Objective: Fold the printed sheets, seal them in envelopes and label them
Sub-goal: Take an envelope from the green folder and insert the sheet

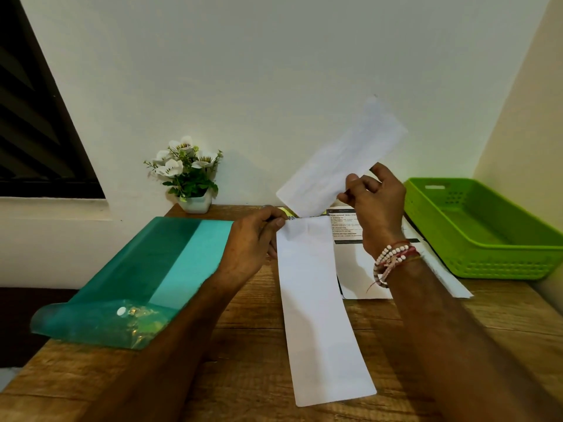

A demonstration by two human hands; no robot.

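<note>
Entry one: printed sheet (345, 228), near the far edge of the table (243, 345). We record a dark header bar, bold headings and several lines of black print, all too small and blurred to read.

Entry two: yellow slip (288, 212), just left of that sheet at the same far edge. We see black characters at its lower edge and cannot tell what they are.

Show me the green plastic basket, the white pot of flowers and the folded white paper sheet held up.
Green plastic basket (502, 263): head view, on its perforated front wall.
White pot of flowers (196, 204): head view, on the pot's front face.
Folded white paper sheet (339, 159): head view, on its middle.
</note>
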